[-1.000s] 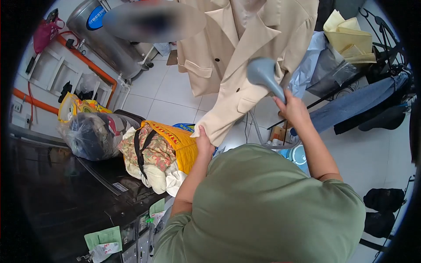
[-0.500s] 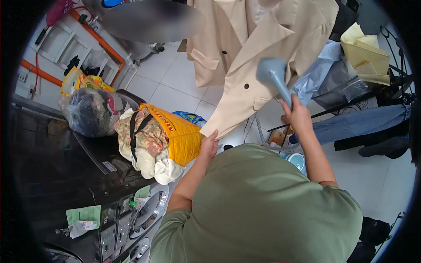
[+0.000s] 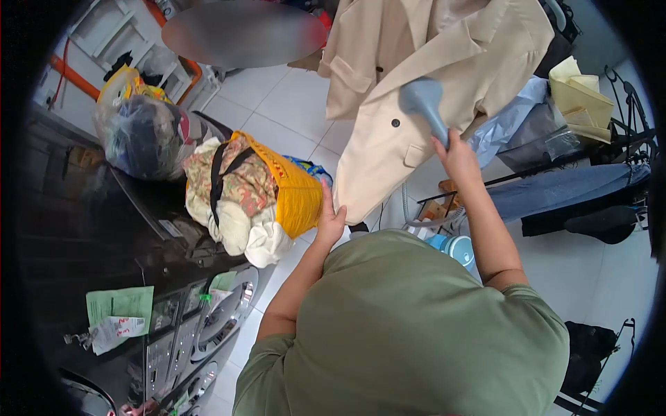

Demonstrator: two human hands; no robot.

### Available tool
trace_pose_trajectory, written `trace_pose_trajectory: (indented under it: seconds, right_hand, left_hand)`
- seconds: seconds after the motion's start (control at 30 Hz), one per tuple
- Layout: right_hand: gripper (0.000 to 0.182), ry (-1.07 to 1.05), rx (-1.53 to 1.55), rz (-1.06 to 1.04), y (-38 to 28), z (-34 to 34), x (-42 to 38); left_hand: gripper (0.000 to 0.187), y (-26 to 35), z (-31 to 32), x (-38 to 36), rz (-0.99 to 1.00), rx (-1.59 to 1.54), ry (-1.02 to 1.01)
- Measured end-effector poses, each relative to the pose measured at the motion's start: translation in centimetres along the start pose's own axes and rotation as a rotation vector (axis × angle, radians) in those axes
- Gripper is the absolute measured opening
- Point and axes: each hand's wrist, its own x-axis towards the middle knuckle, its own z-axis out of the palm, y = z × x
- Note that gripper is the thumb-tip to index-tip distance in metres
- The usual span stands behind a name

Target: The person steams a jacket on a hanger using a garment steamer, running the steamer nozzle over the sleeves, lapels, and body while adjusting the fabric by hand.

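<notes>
Beige coat (image 3: 461, 80), spread ahead above white floor tiles (image 3: 267, 100). Right grip (image 3: 459, 161) closed around the handle of a blue-grey steamer (image 3: 422, 99) — head over the coat front, just beside a dark button (image 3: 395, 123). Left grip (image 3: 330, 220) at the coat's lower corner, thumb and fingers at the hem edge — impossible to tell whether pinching the cloth or touching. Just left of it, a yellow bag (image 3: 298, 201) stuffed with patterned and white fabric (image 3: 246, 184); well apart to the right, blue jeans (image 3: 555, 197).

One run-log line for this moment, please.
right hand: holding steamer | left hand: at jacket hem | steamer: over jacket front, contact unclear
</notes>
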Motion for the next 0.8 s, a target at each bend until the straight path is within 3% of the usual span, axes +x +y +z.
trace_pose_trajectory:
  seconds: [0.07,0.23,0.33,0.43,0.53,0.63,0.73,0.77,0.8]
  right_hand:
    - [0.044,-0.076,0.000,-0.071,-1.2,0.9,-1.3]
    - [0.048,-0.056,0.013,0.033,-1.7,0.9,-1.1]
    - [0.048,0.002,-0.003,0.054,-2.5,0.2,-1.0]
    - [0.045,-0.020,-0.025,-0.014,-4.4,0.3,-2.5]
    - [0.043,-0.164,-0.049,-0.077,-5.8,1.1,-5.4]
    - [0.042,-0.274,-0.071,-0.133,-6.7,1.6,-8.7]
    - [0.043,-0.283,-0.068,-0.151,-6.0,1.8,-9.7]
    - [0.043,-0.256,-0.071,-0.143,-5.7,1.7,-9.4]
    - [0.043,-0.228,-0.075,-0.135,-5.4,1.5,-9.0]
  left_hand:
    - [0.088,0.9,-0.7,-0.9,-0.013,-0.050,-0.022]
    - [0.072,0.4,-2.3,-3.1,0.114,0.200,-0.025]
    - [0.063,1.3,-2.7,-3.7,0.336,0.338,-0.059]
    - [0.064,2.5,-2.8,-4.1,0.225,0.295,-0.155]
    - [0.058,2.5,-2.9,-4.0,0.022,0.073,-0.099]
    - [0.046,-0.6,-1.6,-3.5,-0.121,-0.180,0.107]
    - [0.038,-0.6,-1.1,-3.3,-0.456,-0.732,0.341]
    - [0.045,-0.8,-1.6,-3.7,-0.445,-0.942,0.261]
    - [0.045,-0.7,-1.8,-3.9,-0.467,-0.943,0.239]
